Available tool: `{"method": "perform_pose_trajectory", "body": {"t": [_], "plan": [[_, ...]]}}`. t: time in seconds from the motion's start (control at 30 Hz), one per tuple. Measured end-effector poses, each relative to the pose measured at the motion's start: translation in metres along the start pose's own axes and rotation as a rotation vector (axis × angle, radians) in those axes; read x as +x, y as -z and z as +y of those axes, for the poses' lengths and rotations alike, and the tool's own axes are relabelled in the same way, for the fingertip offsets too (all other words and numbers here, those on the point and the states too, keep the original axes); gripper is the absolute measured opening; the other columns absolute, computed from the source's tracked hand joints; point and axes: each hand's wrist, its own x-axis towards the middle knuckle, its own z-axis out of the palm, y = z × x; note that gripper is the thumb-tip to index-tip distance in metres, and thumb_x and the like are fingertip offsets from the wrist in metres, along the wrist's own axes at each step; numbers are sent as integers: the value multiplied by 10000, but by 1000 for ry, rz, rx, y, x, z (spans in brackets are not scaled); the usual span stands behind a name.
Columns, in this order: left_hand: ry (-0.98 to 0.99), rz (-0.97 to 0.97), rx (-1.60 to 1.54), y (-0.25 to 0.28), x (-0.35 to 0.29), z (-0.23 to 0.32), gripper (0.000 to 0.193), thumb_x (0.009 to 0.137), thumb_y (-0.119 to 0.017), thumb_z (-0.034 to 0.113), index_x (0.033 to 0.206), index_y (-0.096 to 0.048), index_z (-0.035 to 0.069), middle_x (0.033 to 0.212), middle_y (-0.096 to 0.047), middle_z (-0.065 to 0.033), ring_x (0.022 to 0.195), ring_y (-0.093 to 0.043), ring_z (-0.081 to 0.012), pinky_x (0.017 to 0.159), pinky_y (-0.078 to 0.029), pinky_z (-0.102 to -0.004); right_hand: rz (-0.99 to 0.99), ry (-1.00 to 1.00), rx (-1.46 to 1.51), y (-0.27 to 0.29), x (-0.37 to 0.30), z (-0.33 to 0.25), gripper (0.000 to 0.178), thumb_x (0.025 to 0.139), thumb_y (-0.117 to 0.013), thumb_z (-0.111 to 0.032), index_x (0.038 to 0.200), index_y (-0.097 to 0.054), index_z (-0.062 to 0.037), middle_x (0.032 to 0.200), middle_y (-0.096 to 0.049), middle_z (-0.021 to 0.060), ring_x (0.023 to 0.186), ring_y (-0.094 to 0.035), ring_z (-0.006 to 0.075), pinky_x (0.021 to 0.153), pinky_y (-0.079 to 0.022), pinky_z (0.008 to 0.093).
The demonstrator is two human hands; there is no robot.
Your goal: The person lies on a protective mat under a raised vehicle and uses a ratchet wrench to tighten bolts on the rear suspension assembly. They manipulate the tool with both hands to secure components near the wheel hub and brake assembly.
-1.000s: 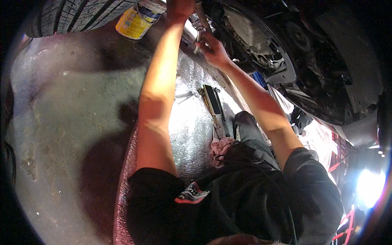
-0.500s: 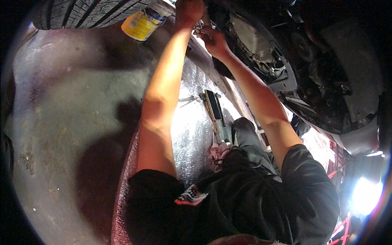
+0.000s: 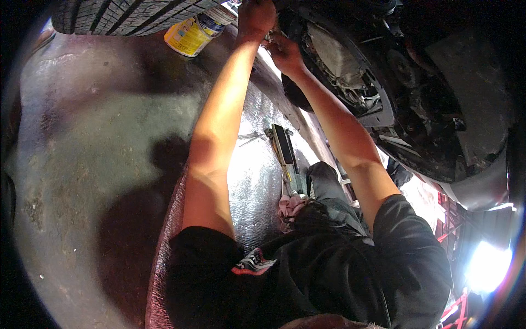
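Observation:
Both my arms reach up to the underside of a car (image 3: 405, 71). My left hand (image 3: 257, 21) is raised at the top edge, its back rounded like a fist; its fingertips and whatever they hold are hidden. Just right of it and lower, my right hand (image 3: 286, 54) has its fingers bent together at a small shiny metal piece (image 3: 268, 38). That piece is too small and dark to name. Dark car parts stand close behind both hands.
A tyre (image 3: 126, 16) hangs at the upper left, beside a yellow and blue bucket (image 3: 189, 37). I lie on a silvery mat (image 3: 252, 181). On it are a phone-like dark slab (image 3: 282, 145), thin metal tools (image 3: 250, 137) and a pinkish cloth (image 3: 291, 205). A bright lamp (image 3: 489, 267) glares at right.
The view has shifted slightly. My left hand stays at the top edge, and my right hand's fingers have moved a little at the metal piece. Otherwise both arms keep nearly the same pose.

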Motion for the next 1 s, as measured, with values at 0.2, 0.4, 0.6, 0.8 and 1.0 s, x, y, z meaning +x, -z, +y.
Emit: {"method": "perform_pose_trajectory", "body": {"t": [0.2, 0.4, 0.6, 0.8, 1.0], "plan": [[82, -405, 189, -12, -9, -5, 231, 858, -466, 101, 986, -614, -22, 939, -652, -246, 893, -645, -369, 827, -505, -475, -96, -38, 129, 5, -24, 10, 163, 945, -563, -160, 1020, -623, -28, 912, -657, 142, 846, -620, 212, 782, -468, 343], [-58, -311, 50, 12, 7, -14, 232, 830, -498, 80, 1016, -541, -50, 924, -617, -286, 877, -628, -427, 772, -505, -513, -196, -66, 194, 5, -18, -3, 179, 971, -541, -173, 998, -581, -1, 881, -633, 99, 828, -589, 166, 772, -456, 311], [155, -358, 61, -16, -14, -10, 299, 862, -515, 201, 1066, -598, -1, 1029, -648, -229, 982, -617, -387, 881, -479, -483, -118, -92, 163, -2, -20, 15, 238, 951, -586, -211, 1080, -622, -14, 922, -671, 113, 866, -620, 182, 793, -478, 323], [-44, -192, 43, 4, 6, -16, 190, 778, -558, 96, 902, -566, -48, 832, -618, -239, 797, -643, -400, 728, -519, -490, -130, -142, 246, -2, -18, 14, 253, 948, -593, -247, 1066, -628, -26, 897, -663, 99, 848, -605, 177, 783, -473, 326], [186, -296, -6, 34, 22, 15, 186, 805, -558, 161, 875, -609, -4, 789, -636, -209, 719, -642, -404, 682, -525, -487, -93, -175, 417, -4, -16, 7, 272, 992, -523, -282, 995, -601, -22, 856, -612, 34, 807, -552, 123, 744, -454, 293]]}}
